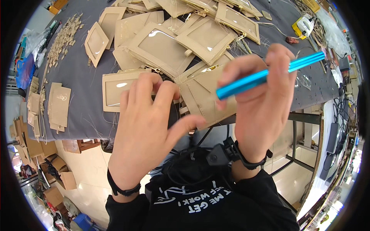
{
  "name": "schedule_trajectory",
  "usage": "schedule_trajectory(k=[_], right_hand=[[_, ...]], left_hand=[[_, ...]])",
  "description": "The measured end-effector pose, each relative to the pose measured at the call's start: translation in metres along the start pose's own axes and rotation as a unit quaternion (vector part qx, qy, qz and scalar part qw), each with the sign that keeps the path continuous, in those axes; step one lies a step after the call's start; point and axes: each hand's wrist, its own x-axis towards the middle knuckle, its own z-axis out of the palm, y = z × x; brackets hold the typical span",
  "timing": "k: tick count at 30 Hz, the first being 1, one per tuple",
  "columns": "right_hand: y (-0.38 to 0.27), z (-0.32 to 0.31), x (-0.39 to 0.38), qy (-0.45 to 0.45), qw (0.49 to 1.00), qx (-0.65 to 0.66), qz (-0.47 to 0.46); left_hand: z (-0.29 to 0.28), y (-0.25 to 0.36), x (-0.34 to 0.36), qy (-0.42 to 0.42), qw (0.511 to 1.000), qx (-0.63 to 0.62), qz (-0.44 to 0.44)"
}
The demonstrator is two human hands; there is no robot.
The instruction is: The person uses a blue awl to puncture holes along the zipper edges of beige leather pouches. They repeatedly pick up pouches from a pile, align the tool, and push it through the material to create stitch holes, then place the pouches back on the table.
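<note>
In the head view, my right hand (262, 111) grips a shiny blue metallic pen-shaped tube (243, 85), which slants up to the right. What kind of tool it is, I cannot tell. My left hand (144, 119) is palm down with its fingers bent but apart. Its fingertips rest over the edge of a beige card holder (111, 90) that has a clear window and a zip along its top. Between both hands, near the table's front edge, lies another beige card holder (198, 98) with slanted slots. Its right side is partly hidden by my right hand.
A heap of beige zipped card holders (156, 42) covers the far middle of the dark table (86, 125). On the left are a stack of beige pieces (59, 106) and a scrap pile (63, 38). A yellow-and-white device (303, 27) stands far right. Loose threads lie about.
</note>
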Motion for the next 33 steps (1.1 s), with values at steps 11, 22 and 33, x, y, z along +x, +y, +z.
schedule_trajectory(k=[11, 22, 33], right_hand=[[0.027, 0.000, 0.012, -0.075, 0.991, -0.107, 0.028], [0.021, 0.018, 0.010, -0.044, 0.990, -0.130, 0.040], [0.030, 0.011, 0.008, -0.031, 0.975, -0.218, 0.022]], left_hand=[[0.027, -0.014, -0.001, 0.121, 0.976, -0.161, -0.078], [0.038, -0.019, 0.001, 0.154, 0.962, -0.204, -0.090], [0.041, -0.022, 0.001, 0.183, 0.955, -0.220, -0.076]])
